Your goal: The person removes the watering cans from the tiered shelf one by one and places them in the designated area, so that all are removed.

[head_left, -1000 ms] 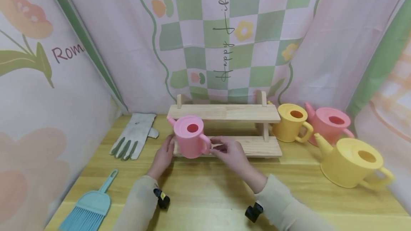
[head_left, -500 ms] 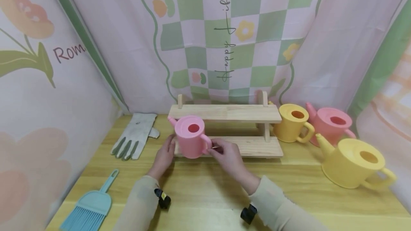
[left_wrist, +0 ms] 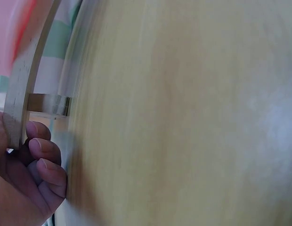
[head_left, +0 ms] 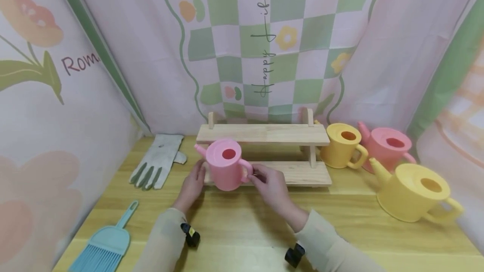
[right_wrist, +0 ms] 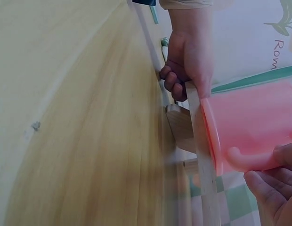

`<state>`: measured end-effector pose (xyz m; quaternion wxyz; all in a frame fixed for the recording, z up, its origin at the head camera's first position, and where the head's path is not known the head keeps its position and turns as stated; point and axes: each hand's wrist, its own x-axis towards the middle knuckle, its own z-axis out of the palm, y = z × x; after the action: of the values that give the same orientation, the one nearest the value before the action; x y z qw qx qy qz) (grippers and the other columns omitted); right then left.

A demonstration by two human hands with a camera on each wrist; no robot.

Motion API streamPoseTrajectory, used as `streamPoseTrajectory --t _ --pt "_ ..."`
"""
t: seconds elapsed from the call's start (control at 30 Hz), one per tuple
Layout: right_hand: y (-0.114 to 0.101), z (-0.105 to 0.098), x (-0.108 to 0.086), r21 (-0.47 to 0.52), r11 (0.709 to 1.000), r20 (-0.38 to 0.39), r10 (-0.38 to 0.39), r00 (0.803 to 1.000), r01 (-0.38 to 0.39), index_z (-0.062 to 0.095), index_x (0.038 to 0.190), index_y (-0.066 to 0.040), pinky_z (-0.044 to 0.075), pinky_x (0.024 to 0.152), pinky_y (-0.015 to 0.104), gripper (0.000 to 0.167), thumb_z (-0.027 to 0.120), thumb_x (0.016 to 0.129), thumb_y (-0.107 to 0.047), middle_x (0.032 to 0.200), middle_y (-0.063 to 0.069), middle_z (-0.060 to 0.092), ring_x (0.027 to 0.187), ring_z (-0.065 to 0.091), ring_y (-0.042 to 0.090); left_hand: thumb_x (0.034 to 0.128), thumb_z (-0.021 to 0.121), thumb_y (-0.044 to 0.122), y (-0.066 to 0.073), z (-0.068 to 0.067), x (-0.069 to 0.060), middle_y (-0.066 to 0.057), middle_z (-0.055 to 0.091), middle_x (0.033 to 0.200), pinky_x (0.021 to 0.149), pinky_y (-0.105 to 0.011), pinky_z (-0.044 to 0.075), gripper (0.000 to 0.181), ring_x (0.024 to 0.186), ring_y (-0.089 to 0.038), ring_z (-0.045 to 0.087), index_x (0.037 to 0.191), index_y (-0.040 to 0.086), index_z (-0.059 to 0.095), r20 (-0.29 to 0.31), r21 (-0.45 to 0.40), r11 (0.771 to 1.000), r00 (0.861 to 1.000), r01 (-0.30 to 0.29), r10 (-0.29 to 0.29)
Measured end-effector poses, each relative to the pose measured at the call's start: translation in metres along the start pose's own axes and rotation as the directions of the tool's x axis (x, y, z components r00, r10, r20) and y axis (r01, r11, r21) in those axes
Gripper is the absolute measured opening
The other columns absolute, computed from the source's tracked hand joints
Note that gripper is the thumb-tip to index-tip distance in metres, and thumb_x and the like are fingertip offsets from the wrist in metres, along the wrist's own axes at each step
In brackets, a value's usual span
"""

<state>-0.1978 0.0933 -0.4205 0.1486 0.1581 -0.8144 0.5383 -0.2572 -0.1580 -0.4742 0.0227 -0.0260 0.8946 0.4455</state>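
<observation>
A pink watering can (head_left: 224, 169) is over the left part of the lower board of a two-step wooden shelf (head_left: 302, 173), spout pointing left and handle right. My right hand (head_left: 273, 186) pinches its handle, thumb and fingertips meeting on it, as the right wrist view of the can (right_wrist: 254, 122) also shows. In that view the can's base lies close along the board; whether it fully touches is unclear. My left hand (head_left: 191, 184) grips the left end of the lower board. In the left wrist view, this hand's fingers (left_wrist: 44, 150) curl beneath the board (left_wrist: 23, 89).
Right of the shelf stand a yellow watering can (head_left: 338, 148), a darker pink one (head_left: 383, 148) and a paler yellow one (head_left: 410, 194). On the left lie a grey-white glove (head_left: 160, 158) and a blue dustpan with brush (head_left: 109, 238). A printed curtain (head_left: 151, 53) hangs behind the table.
My right hand has closed its fingers on the handle of the pink watering can. The can has shifted slightly toward me and to the right. My left hand stays on the shelf end.
</observation>
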Motion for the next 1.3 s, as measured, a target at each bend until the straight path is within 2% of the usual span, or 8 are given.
streamPoseTrajectory --t 0.17,0.37,0.57,0.87,1.03,1.3 --pt "-0.003 -0.007 -0.004 0.026 1.000 -0.005 -0.009 1.000 0.009 0.073 0.104 -0.001 0.058 0.076 0.027 0.018 0.071 0.086 0.003 0.102 0.011 0.073 0.093 0.071 0.022 0.1061 0.028 0.044 -0.001 0.000 0.000 -0.014 0.031 0.156 0.112 -0.058 0.026 0.053 0.141 -0.037 0.030 0.155 0.024 0.025 0.001 -0.002 1.000 1.000 0.008 -0.008" --pt "-0.006 -0.015 -0.008 0.057 0.998 -0.016 -0.017 1.000 0.018 0.072 0.107 0.000 0.058 0.077 0.026 0.021 0.072 0.086 0.002 0.104 0.014 0.073 0.093 0.071 0.024 0.1072 0.030 0.037 -0.002 0.000 -0.001 -0.018 0.037 0.152 0.111 -0.060 0.028 0.050 0.138 -0.040 0.034 0.155 0.023 0.026 -0.003 0.013 1.000 1.000 -0.018 0.019" --pt "-0.008 -0.025 -0.012 0.059 0.998 -0.025 0.000 1.000 0.002 0.072 0.109 0.001 0.058 0.077 0.026 0.024 0.072 0.085 0.002 0.103 0.014 0.073 0.092 0.071 0.024 0.1068 0.030 0.040 -0.003 -0.001 -0.001 -0.016 0.036 0.153 0.111 -0.061 0.027 0.050 0.139 -0.040 0.033 0.154 0.025 0.027 0.002 0.011 1.000 1.000 -0.015 0.015" --pt "-0.010 -0.039 -0.018 0.038 0.999 -0.041 0.038 0.998 -0.037 0.071 0.110 0.002 0.057 0.078 0.026 0.025 0.072 0.086 0.001 0.107 0.015 0.072 0.097 0.070 0.026 0.1065 0.028 0.043 -0.004 -0.001 -0.001 -0.015 0.033 0.155 0.112 -0.060 0.026 0.054 0.140 -0.040 0.031 0.155 0.020 0.025 0.010 0.005 1.000 1.000 -0.018 0.018" --pt "-0.009 -0.049 -0.020 0.047 0.998 -0.060 0.034 0.998 -0.031 0.070 0.112 0.004 0.057 0.079 0.026 0.026 0.072 0.086 0.002 0.106 0.017 0.071 0.098 0.070 0.028 0.1065 0.027 0.043 -0.002 -0.001 -0.001 -0.015 0.033 0.155 0.112 -0.060 0.025 0.054 0.140 -0.040 0.031 0.155 0.020 0.025 0.007 0.002 1.000 1.000 -0.014 0.014" --pt "-0.008 -0.066 -0.026 0.043 0.999 -0.085 0.028 0.996 -0.024 0.070 0.112 0.004 0.057 0.080 0.027 0.025 0.071 0.087 0.001 0.105 0.018 0.071 0.099 0.069 0.029 0.1073 0.028 0.040 -0.001 -0.001 -0.002 -0.019 0.035 0.153 0.112 -0.059 0.027 0.053 0.137 -0.042 0.034 0.154 0.015 0.027 -0.012 0.036 0.998 0.999 -0.051 0.051"
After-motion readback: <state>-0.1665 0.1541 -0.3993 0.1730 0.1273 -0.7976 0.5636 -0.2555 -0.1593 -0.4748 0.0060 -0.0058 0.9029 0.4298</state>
